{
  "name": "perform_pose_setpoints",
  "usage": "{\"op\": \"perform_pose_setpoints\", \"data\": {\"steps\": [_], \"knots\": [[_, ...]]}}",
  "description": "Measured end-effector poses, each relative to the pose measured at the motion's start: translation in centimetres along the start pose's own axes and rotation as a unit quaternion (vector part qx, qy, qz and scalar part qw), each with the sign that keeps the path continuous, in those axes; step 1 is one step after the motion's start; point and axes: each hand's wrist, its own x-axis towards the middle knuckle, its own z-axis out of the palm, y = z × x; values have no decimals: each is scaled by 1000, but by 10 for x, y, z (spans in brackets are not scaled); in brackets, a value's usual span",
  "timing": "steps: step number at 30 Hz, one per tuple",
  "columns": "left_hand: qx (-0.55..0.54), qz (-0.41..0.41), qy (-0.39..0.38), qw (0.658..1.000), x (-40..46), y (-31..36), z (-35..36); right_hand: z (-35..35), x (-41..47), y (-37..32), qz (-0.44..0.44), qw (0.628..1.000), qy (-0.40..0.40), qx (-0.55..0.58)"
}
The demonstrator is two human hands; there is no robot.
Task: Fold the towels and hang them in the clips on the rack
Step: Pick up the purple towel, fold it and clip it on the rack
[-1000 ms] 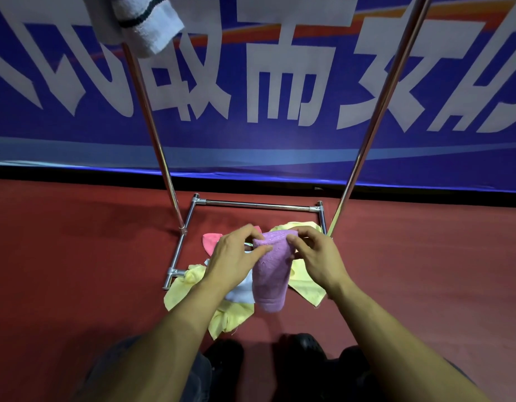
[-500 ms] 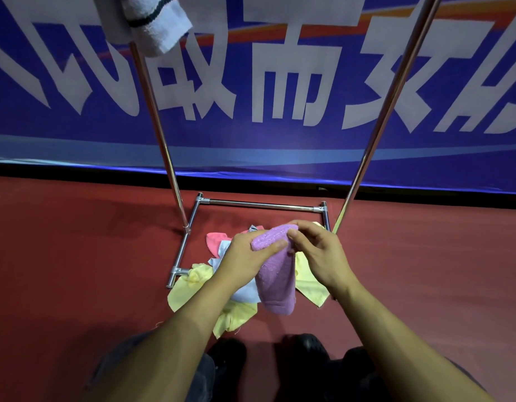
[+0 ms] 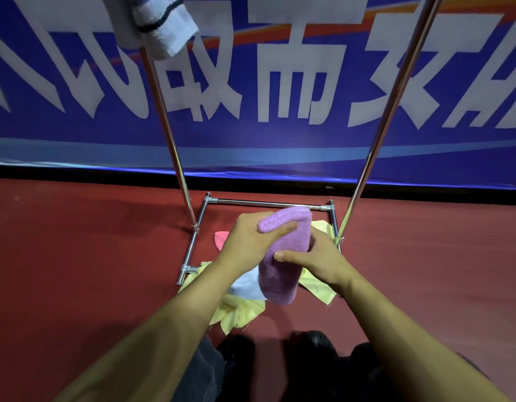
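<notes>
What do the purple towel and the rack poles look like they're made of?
Purple towel: soft, fuzzy terry or microfibre by its nubby matte nap, held in both hands. Rack poles: polished metal, probably chromed or stainless steel, given their bright mirror-like highlights.

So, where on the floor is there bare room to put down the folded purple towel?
Bare red floor lies left of the rack base and right of it, past the right upright. Inside the base it is crowded: yellow towels, a white towel and a pink one.
</notes>
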Motion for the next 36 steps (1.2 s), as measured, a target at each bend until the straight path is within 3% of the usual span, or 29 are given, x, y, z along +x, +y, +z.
{"op": "perform_pose_setpoints", "data": {"steps": [6, 14, 21, 27, 36], "knots": [[26, 91, 25, 995, 9, 67, -21, 2, -5, 5, 24, 999, 35, -16], [67, 115, 50, 990, 17, 155, -38, -3, -23, 17, 66, 997, 3, -48], [73, 105, 36, 991, 11, 163, -27, -9, -35, -4, 48, 998, -29, 9], [72, 89, 14, 993, 11, 155, -15, -18, -38, -34, -44, 996, 20, 76], [114, 32, 97, 988, 45, 127, -35, -21, -45, -43, -92, 996, -17, 15]]}}
